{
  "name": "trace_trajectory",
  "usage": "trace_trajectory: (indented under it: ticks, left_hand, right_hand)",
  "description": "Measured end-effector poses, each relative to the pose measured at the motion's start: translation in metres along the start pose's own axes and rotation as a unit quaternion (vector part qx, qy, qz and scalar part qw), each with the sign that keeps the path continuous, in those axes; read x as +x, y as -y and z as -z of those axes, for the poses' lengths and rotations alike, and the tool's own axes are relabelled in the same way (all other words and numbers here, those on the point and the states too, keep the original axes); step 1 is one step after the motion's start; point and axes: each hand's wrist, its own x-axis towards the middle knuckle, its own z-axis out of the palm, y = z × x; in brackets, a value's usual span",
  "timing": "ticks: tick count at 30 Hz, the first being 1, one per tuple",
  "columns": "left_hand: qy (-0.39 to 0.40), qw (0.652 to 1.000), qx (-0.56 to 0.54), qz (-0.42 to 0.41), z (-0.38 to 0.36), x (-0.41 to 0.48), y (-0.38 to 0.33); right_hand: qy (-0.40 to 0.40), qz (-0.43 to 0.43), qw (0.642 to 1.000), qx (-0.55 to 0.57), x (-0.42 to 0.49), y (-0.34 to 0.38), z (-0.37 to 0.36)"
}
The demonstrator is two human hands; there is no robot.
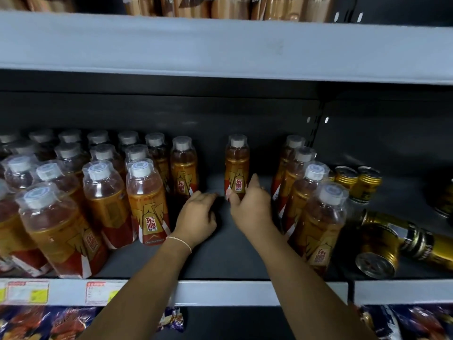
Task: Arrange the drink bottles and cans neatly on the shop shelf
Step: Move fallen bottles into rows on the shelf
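arms: bare, sleeveless in view | left wrist: thin pale bracelet (179, 241)

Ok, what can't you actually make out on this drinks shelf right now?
Head view only.
Price tags: print blurred, unreadable.
Lone bottle: base hidden by the right hand holding it.
Dark item at the right edge: cut off by the frame, kind unclear.
Back-row bottles: labels hidden by the front rows.

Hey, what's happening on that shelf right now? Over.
Right hand grips lone bottle mid-shelf. Left hand empty beside it. Tipped gold cans lie far right, out of the way.
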Motion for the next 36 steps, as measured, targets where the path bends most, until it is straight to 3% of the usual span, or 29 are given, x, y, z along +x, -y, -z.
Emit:
trace_trajectory:
  ticks: [3, 6, 10, 13, 21, 28, 33, 36]
  left_hand:
    - [-0.012, 0.998, -0.049, -0.033, 0.003, 0.003, -0.026]
    - [-0.019, 0.984, -0.176, -0.016, -0.002, 0.004, -0.067]
    - [0.051, 0.923, -0.382, 0.015, -0.014, -0.001, -0.118]
    - [0.069, 0.905, -0.419, 0.026, -0.032, -0.012, -0.138]
    - [0.062, 0.884, -0.456, 0.084, -0.057, -0.023, -0.171]
    - [0.059, 0.822, -0.549, 0.137, -0.072, -0.031, -0.184]
    - [0.037, 0.786, -0.591, 0.178, -0.078, -0.028, -0.193]
    - [0.023, 0.788, -0.583, 0.195, -0.081, -0.026, -0.192]
  right_hand:
    - [-0.049, 0.116, 0.992, 0.02, -0.028, 0.013, 0.032]
    - [-0.104, 0.175, 0.975, 0.09, -0.045, 0.021, 0.065]
    - [-0.178, 0.245, 0.945, 0.123, -0.055, 0.018, 0.109]
    - [-0.211, 0.265, 0.932, 0.128, -0.05, 0.004, 0.14]
    - [-0.086, 0.115, 0.968, 0.205, -0.022, -0.052, 0.183]
    - [0.093, -0.035, 0.94, 0.327, -0.046, -0.112, 0.143]
    - [0.126, -0.083, 0.915, 0.375, -0.047, -0.132, 0.119]
    - [0.123, -0.087, 0.905, 0.398, -0.044, -0.134, 0.109]
